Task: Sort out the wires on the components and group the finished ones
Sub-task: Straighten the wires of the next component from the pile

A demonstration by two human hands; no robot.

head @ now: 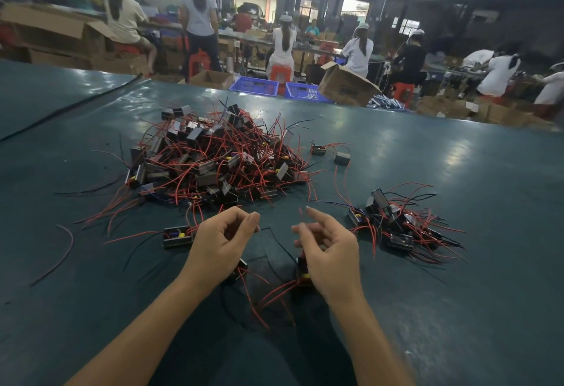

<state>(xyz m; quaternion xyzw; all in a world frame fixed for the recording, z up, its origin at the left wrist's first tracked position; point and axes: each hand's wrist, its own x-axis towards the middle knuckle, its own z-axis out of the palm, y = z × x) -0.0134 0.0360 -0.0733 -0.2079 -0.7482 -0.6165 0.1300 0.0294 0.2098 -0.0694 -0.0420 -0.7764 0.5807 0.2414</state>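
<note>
Left hand (221, 240) pinched the end of a black wire (280, 246), thumb against forefinger. The wire ran right and down to a component (302, 268) under the right hand (328, 251). Its fingers were half curled and its grip was hidden, so cannot tell. Likely best: steady the component, draw the wire straight and lightly. Finished group (396, 224) lay right of that hand, unsorted pile (213, 159) beyond both, on the tabletop (457, 156).
</note>
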